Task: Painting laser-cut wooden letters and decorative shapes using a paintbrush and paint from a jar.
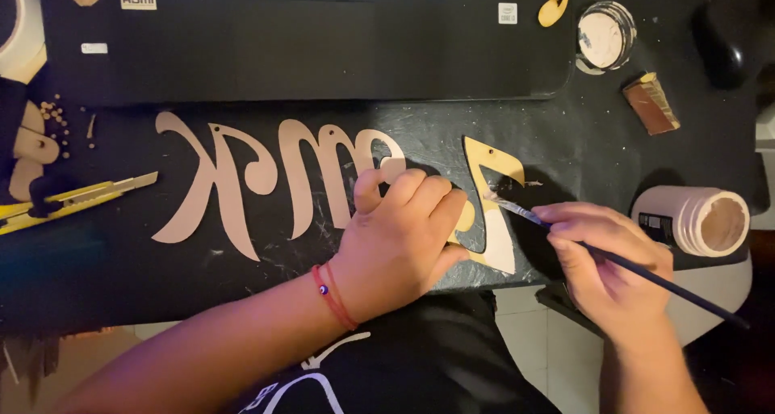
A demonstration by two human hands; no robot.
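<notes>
The left hand (400, 236) presses flat on the wooden cutout (339, 180) lying on the dark worktop (121, 285); the right hand (605, 260) grips a paintbrush (646, 273), bristles touching the cutout's end piece.

middle of the wooden letter cutout (242, 188) under the left hand (400, 240), laptop (307, 42) cropped by the top edge

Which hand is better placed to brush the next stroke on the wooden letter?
Right. The right hand holds the thin dark paintbrush, bristles on the pale wooden cutout letter; the left hand pins it.
</notes>
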